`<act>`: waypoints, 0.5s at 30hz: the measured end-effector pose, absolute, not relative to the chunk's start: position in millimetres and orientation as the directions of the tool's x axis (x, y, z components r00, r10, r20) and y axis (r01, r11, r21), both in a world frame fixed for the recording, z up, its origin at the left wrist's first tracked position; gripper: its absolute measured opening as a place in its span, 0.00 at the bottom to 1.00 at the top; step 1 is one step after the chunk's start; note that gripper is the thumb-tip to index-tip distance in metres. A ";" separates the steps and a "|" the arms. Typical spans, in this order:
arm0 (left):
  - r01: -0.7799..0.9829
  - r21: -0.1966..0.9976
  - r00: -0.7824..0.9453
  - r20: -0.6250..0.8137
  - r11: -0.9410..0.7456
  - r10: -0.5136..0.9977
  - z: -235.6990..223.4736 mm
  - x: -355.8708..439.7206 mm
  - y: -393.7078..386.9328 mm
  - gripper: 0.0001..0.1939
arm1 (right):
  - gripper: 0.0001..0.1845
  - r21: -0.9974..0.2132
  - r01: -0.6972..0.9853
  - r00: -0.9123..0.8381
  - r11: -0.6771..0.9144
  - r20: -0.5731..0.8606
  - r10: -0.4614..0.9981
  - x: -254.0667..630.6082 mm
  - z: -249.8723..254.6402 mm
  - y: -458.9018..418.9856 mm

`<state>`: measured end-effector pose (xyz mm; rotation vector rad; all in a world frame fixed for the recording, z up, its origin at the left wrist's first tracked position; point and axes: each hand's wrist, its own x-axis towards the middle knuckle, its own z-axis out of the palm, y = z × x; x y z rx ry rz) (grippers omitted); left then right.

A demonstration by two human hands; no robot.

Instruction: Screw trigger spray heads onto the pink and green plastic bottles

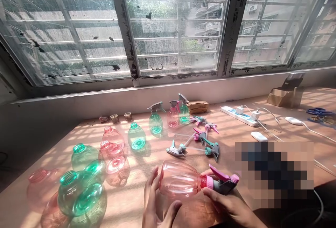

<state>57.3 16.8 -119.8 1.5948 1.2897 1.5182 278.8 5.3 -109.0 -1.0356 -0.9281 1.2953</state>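
A clear pink spray bottle [181,180] lies on its side low in the middle, its neck pointing right. My left hand [154,200] cups the bottle's base, fingers curled round it. My right hand [228,203] grips the pink and grey trigger head [223,182] sitting on the bottle's neck. Loose trigger heads [202,140] with dip tubes lie on the wooden table [231,130] just beyond the bottle.
Several headless pink and green bottles [84,182] crowd the table's left side. Three bottles with spray heads [170,116] stand near the window ledge. A white power strip [238,115] with cables, a cardboard box [285,96] and blue scissors [319,111] lie right. A blurred patch covers the right foreground.
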 end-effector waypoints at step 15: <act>0.274 0.883 -0.150 0.431 -0.381 0.890 -119.4 59.3 17.2 0.31 | 0.34 -0.944 -0.322 -0.045 -0.067 -0.056 0.997 281.2 -117.0 10.2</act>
